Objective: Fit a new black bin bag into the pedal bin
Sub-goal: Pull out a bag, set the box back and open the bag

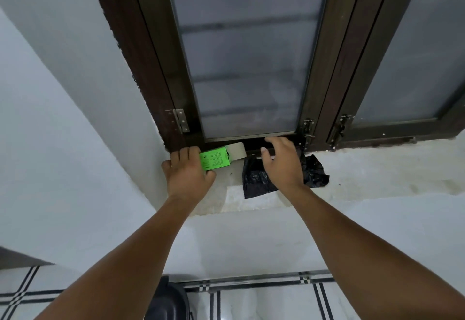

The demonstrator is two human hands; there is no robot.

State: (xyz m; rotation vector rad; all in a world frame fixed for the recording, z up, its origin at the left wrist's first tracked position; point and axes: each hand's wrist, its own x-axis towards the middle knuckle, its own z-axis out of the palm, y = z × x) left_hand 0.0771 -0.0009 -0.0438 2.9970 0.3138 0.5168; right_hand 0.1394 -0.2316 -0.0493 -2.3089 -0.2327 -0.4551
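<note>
Head view: both my arms reach up to the window sill (377,168). My left hand (187,173) is wrapped around the near end of a green box (215,160), fingers over its top and thumb under its near side; the box lies on the sill with its pale flap (236,150) open at the far right end, close to the window frame (156,68). My right hand (283,161) has its fingers spread and slightly curled, palm down over a crumpled black bag (314,171) that lies on the sill just right of the box; I cannot tell whether the palm touches it. The bag shows on both sides of that hand. Down on the tiled floor (264,302), between my forearms, the dark rounded top of the bin (168,302) shows at the near edge.
</note>
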